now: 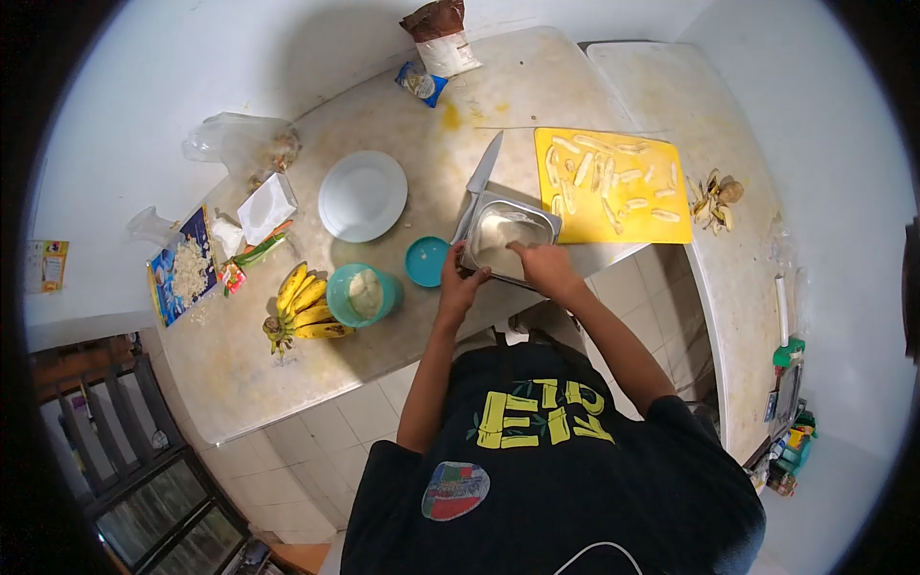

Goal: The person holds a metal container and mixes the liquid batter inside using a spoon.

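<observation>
A rectangular metal pan with a pale, creamy mixture inside stands at the table's front edge. My left hand grips its near left side. My right hand is closed over the pan's near right part, fingertips at the mixture; whatever it may hold there is hidden. Beside the pan's left rim lies a large knife, blade pointing away. To the right, a yellow cutting board carries several slices of peeled banana. A small turquoise lid sits just left of my left hand.
On the left are a turquoise tub with white contents, a bunch of bananas and a white plate. Packets stand at the back. Banana peels lie at right. Scraps cover a blue sheet at far left.
</observation>
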A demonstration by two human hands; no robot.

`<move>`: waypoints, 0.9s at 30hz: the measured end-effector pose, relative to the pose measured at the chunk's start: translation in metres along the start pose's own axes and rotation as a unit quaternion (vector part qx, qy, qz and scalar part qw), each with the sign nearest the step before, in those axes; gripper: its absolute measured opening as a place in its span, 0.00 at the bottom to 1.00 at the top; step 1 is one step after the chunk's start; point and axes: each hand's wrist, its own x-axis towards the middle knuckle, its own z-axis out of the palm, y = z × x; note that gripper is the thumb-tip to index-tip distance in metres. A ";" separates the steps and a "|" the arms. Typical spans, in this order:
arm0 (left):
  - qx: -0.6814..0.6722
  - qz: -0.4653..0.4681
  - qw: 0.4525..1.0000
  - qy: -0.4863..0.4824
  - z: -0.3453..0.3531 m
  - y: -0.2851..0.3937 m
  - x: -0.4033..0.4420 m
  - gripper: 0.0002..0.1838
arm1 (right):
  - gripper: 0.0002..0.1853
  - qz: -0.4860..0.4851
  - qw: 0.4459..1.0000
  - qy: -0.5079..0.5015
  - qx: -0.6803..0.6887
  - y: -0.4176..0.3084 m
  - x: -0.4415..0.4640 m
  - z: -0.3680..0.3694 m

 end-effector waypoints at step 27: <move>0.055 0.051 0.997 -0.014 0.008 0.015 -0.001 0.24 | 0.14 0.002 0.998 -0.018 0.062 0.060 -0.003 0.013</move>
